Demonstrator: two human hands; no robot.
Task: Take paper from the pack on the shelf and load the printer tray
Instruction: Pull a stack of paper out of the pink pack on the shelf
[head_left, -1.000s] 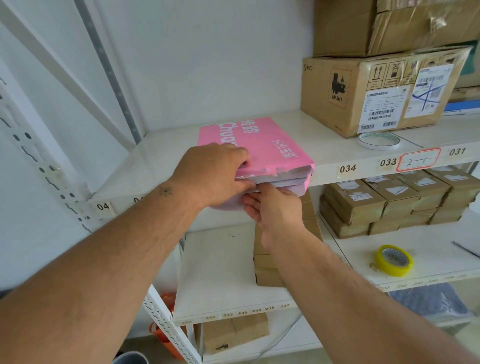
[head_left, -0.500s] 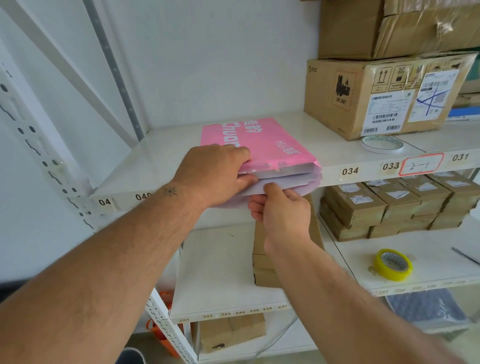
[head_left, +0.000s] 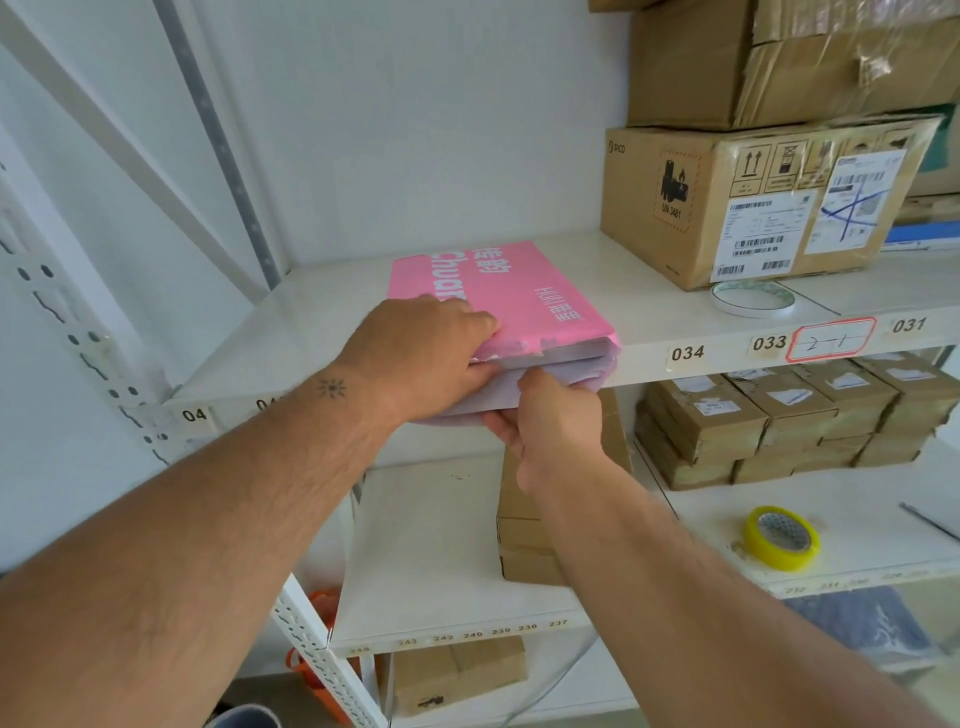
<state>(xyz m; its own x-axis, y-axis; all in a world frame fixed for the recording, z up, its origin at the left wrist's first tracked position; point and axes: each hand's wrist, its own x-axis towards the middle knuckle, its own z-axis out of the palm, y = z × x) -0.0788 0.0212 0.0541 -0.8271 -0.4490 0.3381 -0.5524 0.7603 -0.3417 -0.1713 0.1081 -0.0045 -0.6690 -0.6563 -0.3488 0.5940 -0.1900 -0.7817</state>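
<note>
A pink paper pack (head_left: 519, 296) lies on the white upper shelf (head_left: 322, 322), its torn near end over the shelf's front edge. White sheets (head_left: 566, 371) stick out of that open end. My left hand (head_left: 421, 353) lies on the pack's near left corner, thumb under the wrapper's edge. My right hand (head_left: 545, 415) pinches the protruding sheets from below and in front, thumb on top. No printer is in view.
Brown cartons (head_left: 727, 208) are stacked on the same shelf to the right, with a white tape roll (head_left: 753, 299) in front. On the lower shelf (head_left: 441, 561) stand small cardboard boxes (head_left: 779, 415), a box stack (head_left: 519, 530) under my right hand, and a yellow tape roll (head_left: 782, 538).
My right hand has drawn the sheets a little further out of the pack's open end and toward me. My left hand stays on the pack.
</note>
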